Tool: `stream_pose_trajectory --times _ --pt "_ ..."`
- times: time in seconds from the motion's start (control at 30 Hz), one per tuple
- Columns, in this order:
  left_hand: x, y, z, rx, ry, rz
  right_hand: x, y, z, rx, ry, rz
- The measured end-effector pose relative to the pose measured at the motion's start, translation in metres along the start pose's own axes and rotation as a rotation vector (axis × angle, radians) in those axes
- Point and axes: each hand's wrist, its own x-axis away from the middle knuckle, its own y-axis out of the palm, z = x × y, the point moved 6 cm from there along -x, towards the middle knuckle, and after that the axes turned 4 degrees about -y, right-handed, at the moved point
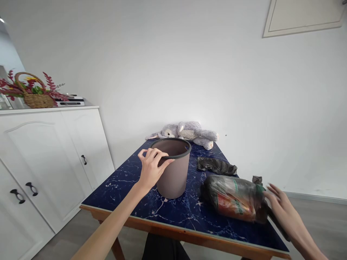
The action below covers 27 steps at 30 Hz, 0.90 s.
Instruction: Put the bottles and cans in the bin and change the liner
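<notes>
A brown-grey waste bin (173,177) with a dark rim stands upright on the table. My left hand (153,166) is closed over the near left part of that rim, fingers on top. Right of the bin lies a clear plastic package of black garbage bags (234,198) with an orange and green label. At the package's right end is my right hand (283,206), smeared by motion, its grip unclear. A dark strip (278,224) shows below this hand. Behind the package lies a crumpled black plastic bag (216,166).
The blue marble-patterned table (121,187) has a wooden edge. A grey plush rabbit (189,130) lies at its far end against the wall. On the left, a white cabinet (35,155) bears a flower basket (39,100). A small dark crumpled piece (257,179) shows near the table's right side.
</notes>
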Motion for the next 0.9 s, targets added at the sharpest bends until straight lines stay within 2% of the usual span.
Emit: stream_pose_trajectory --times 0.1,0.13,0.2,0.3,0.37,0.47,0.53,0.6,0.73,0.8,0.9 --pt "0.003 -0.001 -0.001 0.012 -0.018 -0.007 0.028 0.018 -0.038 0.360 -0.460 -0.143" --pt "0.004 -0.002 0.000 0.016 -0.022 -0.009 0.039 0.026 -0.046 0.423 -0.571 -0.177" --pt "0.006 -0.003 0.001 0.024 -0.014 -0.011 0.056 0.041 -0.053 0.517 -0.697 -0.210" --pt "0.012 -0.007 0.004 0.022 0.019 0.002 0.071 0.059 -0.057 0.600 -0.747 -0.182" --pt "0.021 -0.013 0.001 0.013 -0.016 0.085 0.077 0.065 -0.059 0.617 -0.748 -0.134" --pt "0.048 -0.024 -0.017 0.051 -0.184 0.271 0.083 0.068 -0.063 0.617 -0.733 -0.077" --pt "0.072 -0.023 -0.036 0.097 -0.317 0.292 0.086 0.067 -0.066 0.617 -0.741 -0.062" --pt "0.095 -0.016 -0.060 0.107 -0.428 0.204 0.087 0.065 -0.069 0.620 -0.768 -0.053" --pt "0.137 -0.001 -0.104 0.112 -0.577 -0.043 0.090 0.060 -0.075 0.615 -0.828 -0.059" --pt "0.154 0.006 -0.118 0.153 -0.632 -0.126 0.094 0.059 -0.078 0.600 -0.842 -0.074" --pt "0.171 0.013 -0.126 0.170 -0.690 -0.198 0.097 0.059 -0.086 0.536 -0.862 -0.122"
